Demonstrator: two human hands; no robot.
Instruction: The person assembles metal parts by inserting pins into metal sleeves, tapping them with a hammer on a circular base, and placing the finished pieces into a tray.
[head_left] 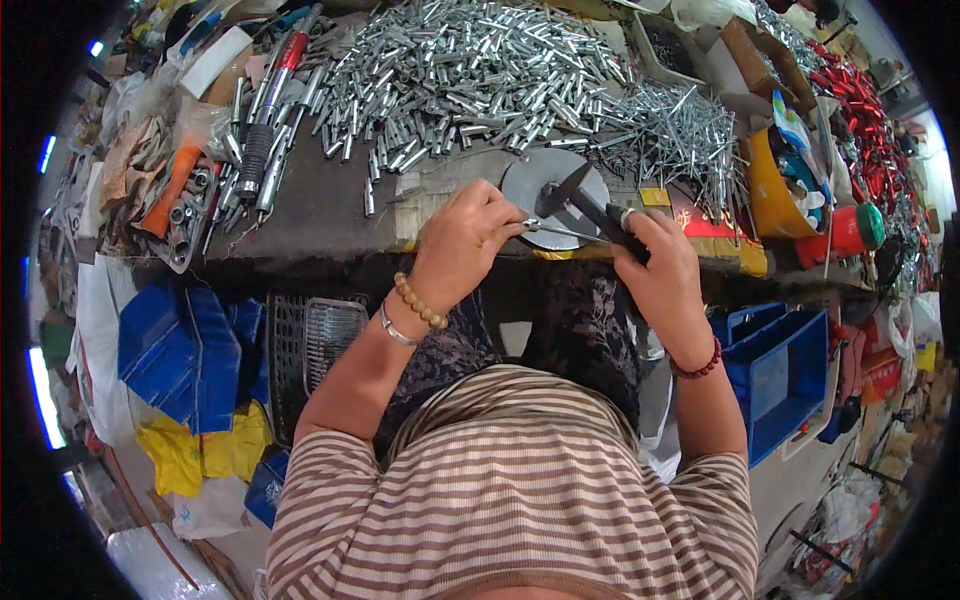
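My left hand (462, 235) is closed, its thumb and fingers pinching one end of a thin metal rod (568, 233). The rod runs rightward over the near part of a round grey metal disc (522, 188) at the bench's front edge. In my right hand (662, 268) is a hammer (570, 188), gripped by its dark handle, its head above the disc. The rod's far end reaches close to my right fingers; whether they touch it I cannot tell. Beyond the disc lie a heap of shiny metal tubes (450, 75) and a pile of thin rods (685, 130).
An orange-handled tool (175, 185) and a red-and-black tool (270, 120) lie at left. A yellow container (775, 185) and a red jar with green lid (845, 235) stand at right. Blue bins (180, 350) sit below the bench, and red parts (870, 110) lie far right.
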